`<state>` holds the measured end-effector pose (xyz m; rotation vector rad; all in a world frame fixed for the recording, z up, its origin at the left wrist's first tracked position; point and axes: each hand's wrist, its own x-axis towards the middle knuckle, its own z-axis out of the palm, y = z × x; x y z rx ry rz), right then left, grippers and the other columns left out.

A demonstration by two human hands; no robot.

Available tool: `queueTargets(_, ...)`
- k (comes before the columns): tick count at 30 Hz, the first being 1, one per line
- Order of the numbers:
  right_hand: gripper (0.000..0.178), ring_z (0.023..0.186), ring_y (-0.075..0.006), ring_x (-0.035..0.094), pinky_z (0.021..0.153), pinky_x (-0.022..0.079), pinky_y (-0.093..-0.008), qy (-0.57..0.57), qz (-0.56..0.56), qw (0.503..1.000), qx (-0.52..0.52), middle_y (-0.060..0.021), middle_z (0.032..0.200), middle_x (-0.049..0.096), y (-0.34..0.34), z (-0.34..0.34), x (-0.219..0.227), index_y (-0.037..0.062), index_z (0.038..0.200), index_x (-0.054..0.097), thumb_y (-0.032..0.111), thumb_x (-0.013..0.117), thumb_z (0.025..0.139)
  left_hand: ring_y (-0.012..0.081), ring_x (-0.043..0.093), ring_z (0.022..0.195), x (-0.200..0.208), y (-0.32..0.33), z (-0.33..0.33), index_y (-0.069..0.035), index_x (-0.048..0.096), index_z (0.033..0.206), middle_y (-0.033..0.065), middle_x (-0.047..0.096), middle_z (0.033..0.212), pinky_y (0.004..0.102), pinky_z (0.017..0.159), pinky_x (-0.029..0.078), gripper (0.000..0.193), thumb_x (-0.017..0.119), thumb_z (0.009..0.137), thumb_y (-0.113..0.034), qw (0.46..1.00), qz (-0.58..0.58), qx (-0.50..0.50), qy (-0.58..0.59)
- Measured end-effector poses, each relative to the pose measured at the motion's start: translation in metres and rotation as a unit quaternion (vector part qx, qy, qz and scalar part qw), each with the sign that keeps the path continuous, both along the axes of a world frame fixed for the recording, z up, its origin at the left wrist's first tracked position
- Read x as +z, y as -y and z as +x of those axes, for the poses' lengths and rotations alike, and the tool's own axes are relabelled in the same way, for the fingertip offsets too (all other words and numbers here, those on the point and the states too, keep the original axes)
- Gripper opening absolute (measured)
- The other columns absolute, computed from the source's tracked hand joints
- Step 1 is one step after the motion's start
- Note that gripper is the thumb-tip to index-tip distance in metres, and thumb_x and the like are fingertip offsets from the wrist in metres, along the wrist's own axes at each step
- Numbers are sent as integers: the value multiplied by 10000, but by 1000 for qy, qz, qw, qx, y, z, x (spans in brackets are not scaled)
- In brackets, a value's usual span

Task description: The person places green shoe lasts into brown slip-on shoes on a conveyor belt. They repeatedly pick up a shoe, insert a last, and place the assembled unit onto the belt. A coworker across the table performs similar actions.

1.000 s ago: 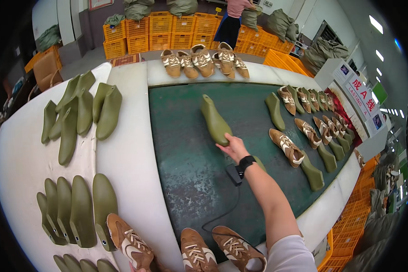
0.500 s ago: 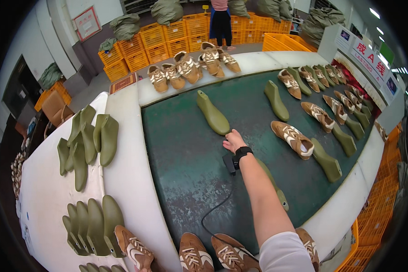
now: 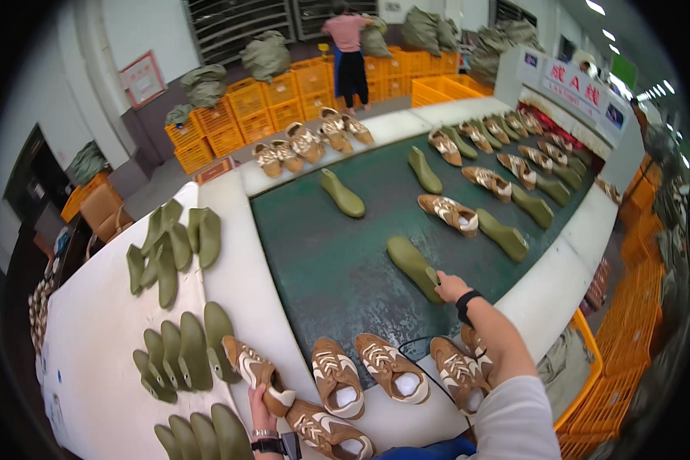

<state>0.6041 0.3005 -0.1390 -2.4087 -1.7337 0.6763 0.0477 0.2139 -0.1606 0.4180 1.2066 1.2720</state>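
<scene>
A green shoe last [image 3: 409, 259] lies on the dark green belt, toe pointing away to the left. The fingers of my right hand [image 3: 454, 287] are closed on its heel end. At the lower left, my left hand [image 3: 261, 412] holds a brown and white sneaker [image 3: 254, 366] near its heel, over the white ledge. Another brown sneaker [image 3: 326, 429] lies just right of that hand. Along the belt's near edge sit more sneakers, among them one with pale stuffing inside [image 3: 393, 368]. Farther off, a single shoe last [image 3: 343, 194] lies on the belt.
Groups of green lasts [image 3: 193, 349] rest on the white table at left. Sneakers [image 3: 305, 142] line the far ledge. Sneakers and lasts fill the belt's right side toward a sign [image 3: 571, 88]. Orange crates [image 3: 245, 100] stand behind, near a person [image 3: 346, 54] in pink. A cable crosses the near edge.
My right hand has moved nearer and right, from the far last's toe to the nearer last. My left hand has come into view on a sneaker. The whole view has shifted.
</scene>
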Motion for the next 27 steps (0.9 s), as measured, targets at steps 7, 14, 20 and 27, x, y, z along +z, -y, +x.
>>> queueTargets(7,447,936,-330,646,767,504,-426,139,7,990,30,-183,985,668,17,-64,49,81,1288,452,171,492,852,296,608,1033,49,31,15,-60,504,1248,115,609,1160,468,919,485,428,504,911,-325,966,30,-47,252)
queueTargets(14,491,724,-153,600,658,497,-283,-397,110,843,347,-119,944,627,130,-242,144,48,1250,530,240,689,827,225,585,1067,105,57,92,-62,452,1267,92,573,1200,393,941,477,392,487,947,-285,964,84,-68,244)
queueTargets(20,312,700,-109,589,608,491,-245,-354,129,895,238,-55,867,603,179,-224,158,21,1030,576,155,724,790,163,529,1108,97,71,138,-101,384,1340,48,502,1276,367,948,454,413,455,986,-302,935,68,-242,250)
queueTargets(27,224,655,-17,516,554,430,-172,-369,283,885,-11,15,820,560,240,-126,173,21,1008,513,25,644,827,296,539,1063,45,63,138,-73,604,1052,141,642,984,413,932,396,445,726,678,-281,543,226,-404,-701)
